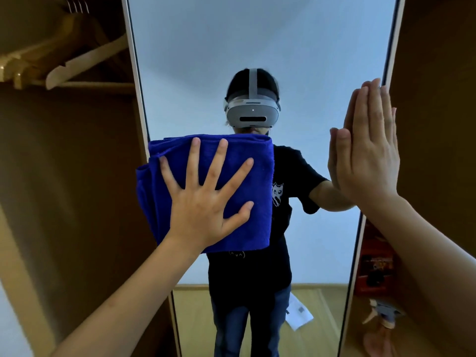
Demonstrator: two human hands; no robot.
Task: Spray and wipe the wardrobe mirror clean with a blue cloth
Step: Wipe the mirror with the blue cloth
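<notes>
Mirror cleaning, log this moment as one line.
wiping | left hand presses blue cloth flat on mirror | right hand flat against mirror edge

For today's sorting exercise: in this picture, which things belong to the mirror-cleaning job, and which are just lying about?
Part of the job:
blue cloth
wardrobe mirror
left hand, pressing the cloth flat
right hand, flat on the mirror's edge

Just lying about:
wooden hangers in the wardrobe
white paper reflected on the floor

Deep blue terry cloth (231,161), plain. Brown wooden wardrobe panels (72,176). Pale wooden hangers (85,57). White-framed mirror (257,42) reflects black printed T-shirt, blue jeans, grey headset.
</notes>
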